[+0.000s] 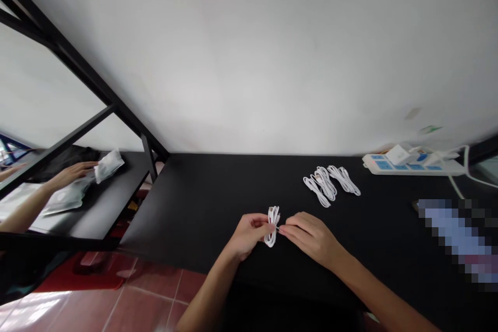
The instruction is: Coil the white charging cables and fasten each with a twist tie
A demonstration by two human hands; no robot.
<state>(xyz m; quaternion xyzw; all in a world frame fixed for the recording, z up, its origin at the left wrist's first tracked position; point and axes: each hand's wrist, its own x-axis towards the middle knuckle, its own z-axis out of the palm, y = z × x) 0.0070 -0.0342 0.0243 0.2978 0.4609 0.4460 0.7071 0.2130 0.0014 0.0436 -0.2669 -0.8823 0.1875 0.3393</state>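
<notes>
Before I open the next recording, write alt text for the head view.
A person's left grip holds a coiled white cable over a black table while the right grip pinches a thin strand at its side. Three more cables lie left of a power strip.

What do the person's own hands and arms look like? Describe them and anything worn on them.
The bare left hand and bare right hand have no gloves. No rings can be made out on the fingers. The left forearm and right forearm are uncovered as far as they show, without sleeve, watch or bracelet.
</notes>
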